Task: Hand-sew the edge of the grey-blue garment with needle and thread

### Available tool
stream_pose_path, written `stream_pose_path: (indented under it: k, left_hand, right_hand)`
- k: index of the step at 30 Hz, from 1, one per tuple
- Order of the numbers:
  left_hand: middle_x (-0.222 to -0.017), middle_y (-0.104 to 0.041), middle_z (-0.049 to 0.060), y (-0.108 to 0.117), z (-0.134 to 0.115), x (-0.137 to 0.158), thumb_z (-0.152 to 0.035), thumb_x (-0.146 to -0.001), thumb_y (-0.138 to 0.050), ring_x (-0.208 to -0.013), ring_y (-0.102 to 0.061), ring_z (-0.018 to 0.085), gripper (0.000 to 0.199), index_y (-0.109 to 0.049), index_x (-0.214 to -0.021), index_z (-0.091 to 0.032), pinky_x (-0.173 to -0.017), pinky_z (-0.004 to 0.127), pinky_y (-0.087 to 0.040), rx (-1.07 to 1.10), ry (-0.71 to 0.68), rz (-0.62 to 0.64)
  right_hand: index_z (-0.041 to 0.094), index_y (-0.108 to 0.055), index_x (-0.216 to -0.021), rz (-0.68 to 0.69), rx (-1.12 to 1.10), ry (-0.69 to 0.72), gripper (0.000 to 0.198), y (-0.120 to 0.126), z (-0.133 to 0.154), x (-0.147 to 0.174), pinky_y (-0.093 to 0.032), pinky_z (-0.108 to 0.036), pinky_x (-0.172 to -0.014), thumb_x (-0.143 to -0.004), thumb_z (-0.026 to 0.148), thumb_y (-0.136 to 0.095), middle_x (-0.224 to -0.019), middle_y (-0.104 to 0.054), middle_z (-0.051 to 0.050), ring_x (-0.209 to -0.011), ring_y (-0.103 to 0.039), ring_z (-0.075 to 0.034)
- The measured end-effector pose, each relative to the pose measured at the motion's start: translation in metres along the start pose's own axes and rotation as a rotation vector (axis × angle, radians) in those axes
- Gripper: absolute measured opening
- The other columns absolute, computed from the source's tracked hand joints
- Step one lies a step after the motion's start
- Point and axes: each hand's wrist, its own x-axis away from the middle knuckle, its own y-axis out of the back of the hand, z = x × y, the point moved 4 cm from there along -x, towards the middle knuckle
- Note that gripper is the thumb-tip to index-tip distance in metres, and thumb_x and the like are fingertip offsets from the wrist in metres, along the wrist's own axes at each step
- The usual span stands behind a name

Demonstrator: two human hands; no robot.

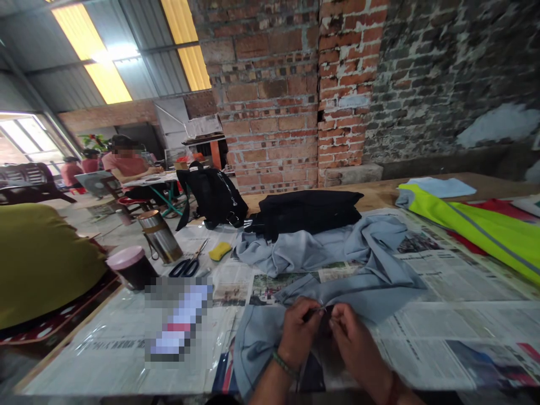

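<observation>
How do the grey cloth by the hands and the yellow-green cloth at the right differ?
Look: the grey cloth is muted and plain, while the yellow-green cloth is vivid, with a grey stripe. Pose: the grey cloth lies in crumpled folds; the yellow-green cloth lies smoother. Both lie on the newspaper-covered table.

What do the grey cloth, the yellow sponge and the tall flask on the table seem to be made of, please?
Grey cloth: matte, probably woven fabric, as its soft folds suggest.
Yellow sponge: likely synthetic foam, dull-surfaced, with bright, even colour.
Tall flask: body apparently polished metal, perhaps steel, given its bright streaks.
</observation>
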Motion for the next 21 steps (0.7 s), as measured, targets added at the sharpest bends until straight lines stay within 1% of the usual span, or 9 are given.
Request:
stream_pose_path:
  k: [5,9,11,13,14,15,17,19,21]
  left_hand:
    - [-0.070,-0.058,0.003,-0.002,0.004,-0.001,-0.010,-0.070,-0.056,-0.071,-0.054,0.013,0.009,-0.063,-0.069,-0.014,-0.067,0.023,-0.041,0.045,-0.020,0.046]
    - [-0.069,-0.058,0.003,-0.001,0.005,0.001,-0.010,-0.071,-0.056,-0.070,-0.054,0.013,0.010,-0.063,-0.070,-0.015,-0.065,0.023,-0.041,0.021,-0.084,0.016]
    - [-0.069,-0.059,0.003,-0.001,0.002,0.002,-0.007,-0.070,-0.055,-0.070,-0.054,0.013,0.012,-0.063,-0.070,-0.015,-0.065,0.022,-0.041,0.018,-0.124,-0.002]
    - [-0.069,-0.060,0.003,0.000,-0.002,0.003,-0.005,-0.069,-0.055,-0.070,-0.055,0.013,0.014,-0.063,-0.070,-0.015,-0.065,0.023,-0.041,0.008,-0.158,-0.017]
    - [-0.069,-0.060,0.003,0.000,-0.004,0.003,-0.004,-0.069,-0.055,-0.070,-0.055,0.014,0.014,-0.063,-0.070,-0.015,-0.065,0.023,-0.042,0.002,-0.174,-0.020]
    - [-0.069,-0.060,0.003,0.000,-0.005,0.003,-0.005,-0.069,-0.054,-0.070,-0.055,0.014,0.014,-0.063,-0.070,-0.015,-0.064,0.023,-0.042,-0.002,-0.188,-0.024]
    - [-0.068,-0.060,0.003,0.000,-0.007,0.003,-0.005,-0.069,-0.054,-0.069,-0.055,0.013,0.014,-0.062,-0.071,-0.016,-0.063,0.023,-0.042,0.002,-0.206,-0.031]
    - [-0.068,-0.060,0.003,0.001,-0.008,0.003,-0.005,-0.069,-0.054,-0.068,-0.055,0.013,0.014,-0.062,-0.070,-0.016,-0.063,0.023,-0.042,0.007,-0.207,-0.035]
    - [-0.069,-0.060,0.003,0.000,-0.006,0.002,-0.006,-0.069,-0.054,-0.069,-0.055,0.013,0.013,-0.063,-0.070,-0.016,-0.064,0.023,-0.043,0.008,-0.197,-0.033]
  right_hand:
    - [0.020,-0.035,-0.074,-0.073,0.036,0.052,0.013,-0.001,0.004,-0.002,-0.033,-0.022,-0.050,-0.083,0.029,-0.037,-0.058,-0.039,0.004,-0.051,-0.042,-0.012]
    - [0.019,-0.042,-0.077,0.037,0.121,0.062,0.017,0.014,0.011,0.003,-0.036,-0.022,-0.049,-0.085,0.034,-0.037,-0.056,-0.046,0.003,-0.049,-0.046,-0.012]
    - [0.019,-0.049,-0.082,-0.049,0.239,0.136,0.020,0.037,0.020,0.000,-0.039,-0.024,-0.053,-0.084,0.036,-0.040,-0.066,-0.054,-0.001,-0.053,-0.050,-0.013]
    - [0.018,-0.056,-0.087,-0.204,0.336,0.279,0.023,0.060,0.034,-0.009,-0.042,-0.028,-0.066,-0.083,0.037,-0.043,-0.081,-0.059,-0.006,-0.068,-0.054,-0.016]
    - [0.018,-0.058,-0.089,-0.215,0.364,0.353,0.024,0.066,0.041,-0.016,-0.041,-0.031,-0.074,-0.084,0.035,-0.043,-0.086,-0.059,-0.008,-0.077,-0.055,-0.018]
    - [0.019,-0.061,-0.088,-0.169,0.386,0.401,0.024,0.068,0.047,-0.024,-0.040,-0.033,-0.079,-0.083,0.034,-0.043,-0.088,-0.059,-0.008,-0.083,-0.054,-0.019]
    - [0.020,-0.065,-0.082,0.009,0.395,0.413,0.024,0.063,0.053,-0.039,-0.037,-0.035,-0.083,-0.083,0.032,-0.044,-0.086,-0.061,-0.007,-0.087,-0.053,-0.020]
    - [0.021,-0.067,-0.077,0.187,0.358,0.362,0.022,0.051,0.053,-0.049,-0.037,-0.034,-0.081,-0.080,0.030,-0.048,-0.081,-0.062,-0.005,-0.085,-0.053,-0.019]
    - [0.021,-0.068,-0.075,0.296,0.288,0.307,0.018,0.039,0.049,-0.053,-0.036,-0.033,-0.081,-0.076,0.029,-0.052,-0.078,-0.062,-0.004,-0.083,-0.053,-0.018]
